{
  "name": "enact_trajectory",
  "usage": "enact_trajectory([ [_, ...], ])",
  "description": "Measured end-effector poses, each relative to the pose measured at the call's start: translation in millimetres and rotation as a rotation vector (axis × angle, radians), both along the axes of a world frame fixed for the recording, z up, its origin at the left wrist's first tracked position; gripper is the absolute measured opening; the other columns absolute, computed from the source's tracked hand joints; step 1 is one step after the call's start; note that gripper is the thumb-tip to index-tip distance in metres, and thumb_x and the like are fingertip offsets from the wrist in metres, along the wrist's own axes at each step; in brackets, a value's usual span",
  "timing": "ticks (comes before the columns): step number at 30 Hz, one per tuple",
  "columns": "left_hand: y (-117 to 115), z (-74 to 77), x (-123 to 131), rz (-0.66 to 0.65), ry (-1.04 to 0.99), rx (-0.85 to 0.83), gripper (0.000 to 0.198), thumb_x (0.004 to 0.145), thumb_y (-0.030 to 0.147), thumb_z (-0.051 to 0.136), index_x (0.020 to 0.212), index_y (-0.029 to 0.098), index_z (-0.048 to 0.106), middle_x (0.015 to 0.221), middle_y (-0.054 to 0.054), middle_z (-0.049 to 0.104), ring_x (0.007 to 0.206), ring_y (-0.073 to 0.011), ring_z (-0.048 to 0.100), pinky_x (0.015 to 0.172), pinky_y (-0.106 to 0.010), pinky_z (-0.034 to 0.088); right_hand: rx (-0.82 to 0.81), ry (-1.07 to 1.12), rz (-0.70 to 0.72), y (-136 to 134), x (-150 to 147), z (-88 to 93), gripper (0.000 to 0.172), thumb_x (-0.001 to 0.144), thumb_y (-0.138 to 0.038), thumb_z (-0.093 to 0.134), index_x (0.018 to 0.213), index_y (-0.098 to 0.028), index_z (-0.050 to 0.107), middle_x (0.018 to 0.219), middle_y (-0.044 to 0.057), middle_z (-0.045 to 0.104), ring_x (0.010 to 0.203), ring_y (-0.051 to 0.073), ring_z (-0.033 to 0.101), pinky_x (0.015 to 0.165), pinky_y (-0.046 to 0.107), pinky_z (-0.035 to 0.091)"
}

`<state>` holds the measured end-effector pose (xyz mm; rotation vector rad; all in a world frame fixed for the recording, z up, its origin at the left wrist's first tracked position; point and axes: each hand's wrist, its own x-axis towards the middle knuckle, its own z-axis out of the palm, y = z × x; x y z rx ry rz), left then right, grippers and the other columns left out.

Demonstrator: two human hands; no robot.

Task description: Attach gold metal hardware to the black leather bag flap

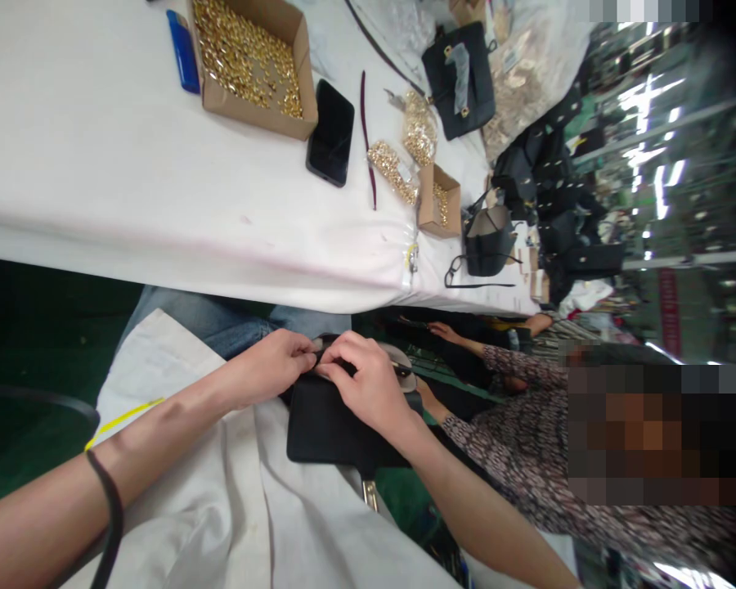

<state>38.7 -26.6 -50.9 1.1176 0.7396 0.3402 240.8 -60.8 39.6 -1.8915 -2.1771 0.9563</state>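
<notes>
Head view: the black leather piece (328,425) lay on my lap over the white apron (233,491), below the tabletop (98,164) edge. My left hand (276,364) pinched its top edge, grip clenched on the leather; my right hand (368,384) pressed and pinched the same edge from the other side, fingers closed on it. Its long axis ran roughly left to right, top edge pointing toward the tabletop. Judged best practice: keep both pinches close together and the edge taut. Box of gold fittings (251,57) and phone (331,131) sat above, well apart.
</notes>
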Motion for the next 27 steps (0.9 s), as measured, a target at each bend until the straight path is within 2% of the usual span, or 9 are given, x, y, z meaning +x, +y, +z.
enact_trajectory([
  [5, -0.9, 1.9, 0.2, 0.002, -0.016, 0.012, 0.024, 0.096, 0.032, 0.056, 0.077, 0.019, 0.061, 0.075, 0.004, 0.054, 0.074, -0.0166, 0.048, 0.067, -0.035, 0.032, 0.048, 0.016, 0.06, -5.0, 3.5, 0.7, 0.011, 0.102, -0.017, 0.08, 0.093, -0.024, 0.077, 0.101, -0.002, 0.074, 0.097, 0.016, 0.066, 0.092, 0.037, 0.044],
  [12, -3.0, 1.8, 4.3, 0.011, -0.005, 0.042, 0.026, 0.096, 0.033, 0.056, 0.073, 0.02, 0.058, 0.072, 0.005, 0.051, 0.072, -0.0162, 0.046, 0.066, -0.036, 0.031, 0.073, 0.039, 0.041, -9.1, 5.2, -2.1, 0.011, 0.103, -0.02, 0.079, 0.093, -0.023, 0.077, 0.099, -0.002, 0.074, 0.098, 0.016, 0.067, 0.094, 0.038, 0.045],
  [16, -2.3, 5.1, 3.8, 0.019, 0.044, 0.087, 0.027, 0.095, 0.029, 0.055, 0.07, 0.02, 0.054, 0.07, 0.005, 0.048, 0.071, -0.0158, 0.045, 0.066, -0.037, 0.029, 0.076, 0.016, 0.007, -11.1, 4.3, -3.3, 0.015, 0.099, -0.019, 0.084, 0.089, -0.024, 0.074, 0.096, -0.003, 0.073, 0.096, 0.016, 0.068, 0.092, 0.038, 0.044],
  [18, -2.6, 6.8, 3.0, 0.011, 0.057, 0.1, 0.027, 0.096, 0.03, 0.055, 0.071, 0.02, 0.058, 0.07, 0.004, 0.05, 0.071, -0.0162, 0.047, 0.067, -0.037, 0.03, 0.079, 0.007, -0.03, -12.0, 4.1, -2.7, 0.017, 0.095, -0.017, 0.088, 0.091, -0.024, 0.073, 0.096, -0.003, 0.072, 0.095, 0.017, 0.068, 0.09, 0.038, 0.045],
  [22, -3.8, 7.3, 3.0, 0.006, 0.062, 0.123, 0.025, 0.097, 0.029, 0.053, 0.082, 0.019, 0.072, 0.078, 0.002, 0.064, 0.077, -0.0187, 0.057, 0.071, -0.037, 0.035, 0.04, 0.018, -0.093, -12.2, 3.3, 0.3, 0.028, 0.091, -0.014, 0.089, 0.111, -0.025, 0.073, 0.115, -0.001, 0.074, 0.089, 0.016, 0.069, 0.091, 0.04, 0.047],
  [27, -3.2, 9.1, 5.2, 0.013, 0.073, 0.17, 0.028, 0.1, 0.032, 0.051, 0.079, 0.021, 0.066, 0.076, 0.001, 0.063, 0.076, -0.0199, 0.058, 0.071, -0.037, 0.035, -0.003, 0.0, -0.075, -7.5, 1.0, 4.6, 0.027, 0.091, -0.016, 0.09, 0.112, -0.026, 0.077, 0.116, -0.001, 0.078, 0.086, 0.016, 0.069, 0.093, 0.04, 0.045],
])
